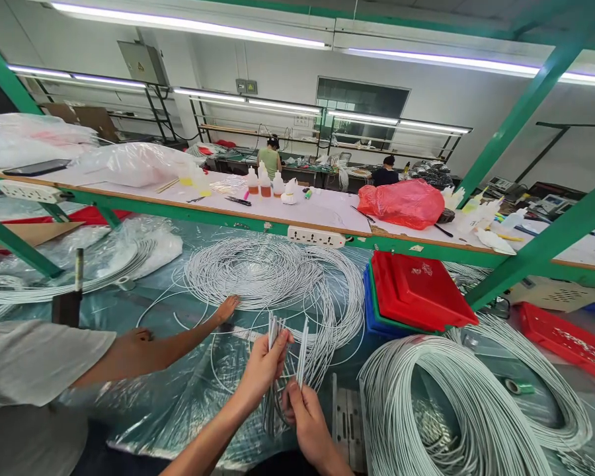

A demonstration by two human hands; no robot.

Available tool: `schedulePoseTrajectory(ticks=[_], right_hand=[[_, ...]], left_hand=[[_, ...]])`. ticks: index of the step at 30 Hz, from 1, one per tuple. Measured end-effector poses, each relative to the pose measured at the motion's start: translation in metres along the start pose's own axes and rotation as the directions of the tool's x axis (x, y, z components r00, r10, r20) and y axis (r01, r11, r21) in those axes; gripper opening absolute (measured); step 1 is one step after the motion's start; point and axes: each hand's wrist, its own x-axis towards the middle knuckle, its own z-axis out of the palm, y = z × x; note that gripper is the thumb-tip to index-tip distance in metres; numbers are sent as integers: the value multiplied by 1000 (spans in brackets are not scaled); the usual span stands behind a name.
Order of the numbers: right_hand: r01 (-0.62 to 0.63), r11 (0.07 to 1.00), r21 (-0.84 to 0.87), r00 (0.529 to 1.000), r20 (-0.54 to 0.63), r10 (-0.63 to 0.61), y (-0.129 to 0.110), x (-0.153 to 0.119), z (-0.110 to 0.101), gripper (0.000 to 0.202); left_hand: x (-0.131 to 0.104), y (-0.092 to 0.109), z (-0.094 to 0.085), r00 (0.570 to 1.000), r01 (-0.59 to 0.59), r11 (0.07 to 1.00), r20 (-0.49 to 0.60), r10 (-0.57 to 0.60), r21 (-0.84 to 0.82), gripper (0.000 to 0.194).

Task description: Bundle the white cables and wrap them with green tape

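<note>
My left hand (265, 370) is closed around a bundle of thin grey-white cables (272, 324), whose ends stick up above the fingers. Close beside it, my right hand (307, 420) grips a few cables (303, 354) of the same kind, pointing upward. Lengths of cable also hang below my left fist. Just beyond both hands lies a large loose coil of white cable (258, 271) on the table, with strands trailing down its right side. A co-worker's hand (227, 308) rests at the near edge of that coil.
A big upright-leaning coil of grey cable (451, 396) stands at the right. Stacked red bins (421, 294) sit behind it. The co-worker's sleeve (44, 357) is close on my left. A green-edged shelf (218, 218) with bottles crosses behind the table, and a green post (540, 231) rises at right.
</note>
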Motion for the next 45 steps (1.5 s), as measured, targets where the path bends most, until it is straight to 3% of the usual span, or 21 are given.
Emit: schedulePoseTrajectory(ticks=[3, 6, 11, 15, 22, 26, 29, 31, 39, 45], right_hand=[[4, 999, -36, 1000, 29, -3, -1, -3, 0, 63], [-13, 1000, -26, 999, 48, 14, 1, -4, -2, 65], [-56, 995, 78, 993, -103, 64, 2, -1, -3, 70], [7, 999, 38, 989, -147, -1, 3, 1, 1, 67], [117, 983, -144, 967, -208, -146, 18, 0, 6, 61], [157, 965, -211, 961, -191, -199, 25, -3, 5, 53], [122, 968, -219, 980, -126, -152, 27, -5, 7, 51], [103, 967, -233, 986, -103, -129, 26, -5, 8, 51], [147, 877, -457, 969, -111, -221, 21, -1, 4, 54], [183, 816, -549, 965, -60, -256, 19, 4, 0, 55]], left_hand=[[-1, 3, 5, 998, 24, 998, 61, -28, 61, 64], [-1, 2, 6, 998, 18, 994, 55, -24, 105, 64], [0, 0, 6, 999, -16, 999, -37, 17, 45, 65], [1, -1, 6, 998, -38, 999, -57, 38, 10, 66], [0, -5, 13, 991, 13, 998, -133, -22, -67, 61], [2, -14, 10, 961, -90, 988, -250, 120, 128, 59], [3, -22, 5, 923, -174, 942, -286, 257, 286, 57], [3, -25, 2, 916, -177, 937, -299, 269, 300, 57], [-6, -27, 1, 990, -90, 996, -108, 91, 11, 57], [-16, -25, 7, 995, -71, 992, -71, 64, -101, 56]])
